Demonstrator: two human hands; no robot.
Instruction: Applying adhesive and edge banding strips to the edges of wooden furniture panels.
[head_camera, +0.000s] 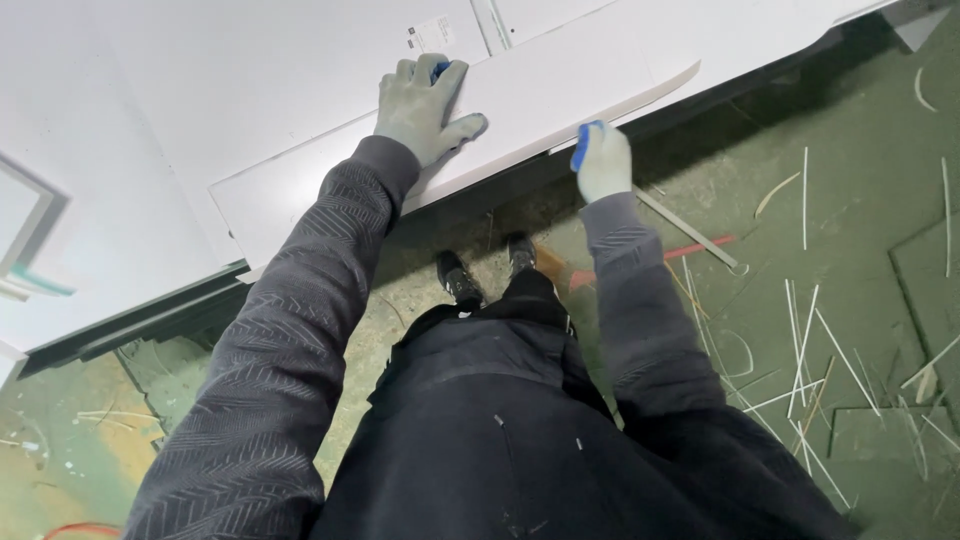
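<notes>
View from the head camera, looking down past a dark jacket (520, 420) and 2 black shoes (485, 268) to a green workshop floor (860, 180). The floor carries many thin pale offcut strips (805, 340), a long grey bar (690, 232) with a red strip (700, 247) crossing it, and flat green sheet pieces (925, 265) at the right. A large white work surface (200, 90) fills the upper left; its near edge runs diagonally from lower left to upper right, with a dark frame (130, 325) under it. On this surface lies a long white panel (520, 110), its near long edge lying along the surface's near edge and its right end rounded. The gloved left hand (425, 105) lies flat on top of the panel, fingers together and thumb spread toward the panel's edge. The gloved right hand (603, 160) is at the panel's near edge, fingers curled around it from below; how tightly it grips cannot be told. Open floor lies between the shoes and the table edge, and to the right among the strips
</notes>
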